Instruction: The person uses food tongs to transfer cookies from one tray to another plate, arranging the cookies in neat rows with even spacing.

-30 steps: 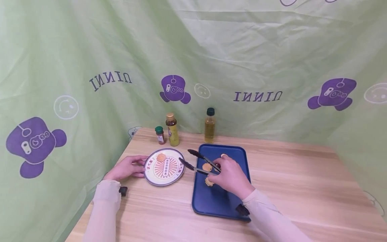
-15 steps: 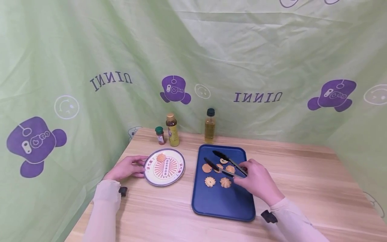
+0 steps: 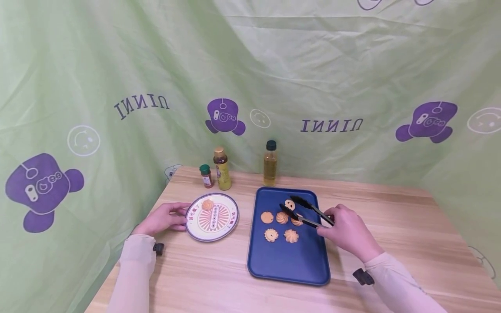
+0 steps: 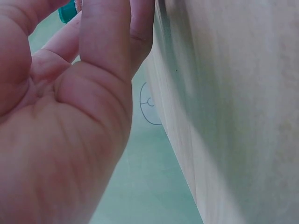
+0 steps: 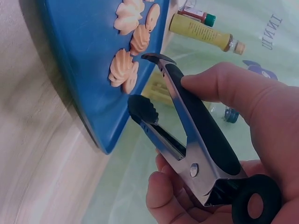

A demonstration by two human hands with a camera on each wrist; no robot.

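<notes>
My left hand (image 3: pixel 168 217) touches the left rim of a round patterned plate (image 3: pixel 225 232), its fingers fairly straight. A swirled cookie (image 3: pixel 207 204) lies near the plate's far edge. In my right hand (image 3: pixel 348 228) I hold black-tipped metal tongs (image 3: pixel 305 221), their arms spread with nothing gripped between them. The tips hover over the blue tray (image 3: pixel 287 263), close to a cookie with holes (image 3: pixel 289 204). Several other cookies lie around, among them a plain round one (image 3: pixel 267 218) and a star-shaped one (image 3: pixel 291 236). The right wrist view shows the tongs' tips apart from the cookies.
Behind the plate stand a small green-capped jar (image 3: pixel 205 176) and a yellow-labelled bottle (image 3: pixel 222 171). An oil bottle (image 3: pixel 270 165) is behind the tray. A green printed curtain (image 3: pixel 328 87) surrounds the wooden table (image 3: pixel 391 226).
My right hand has drawn the tongs rightward, from between plate and tray to above the cookies, uncovering several of them. The left hand and plate stay in place.
</notes>
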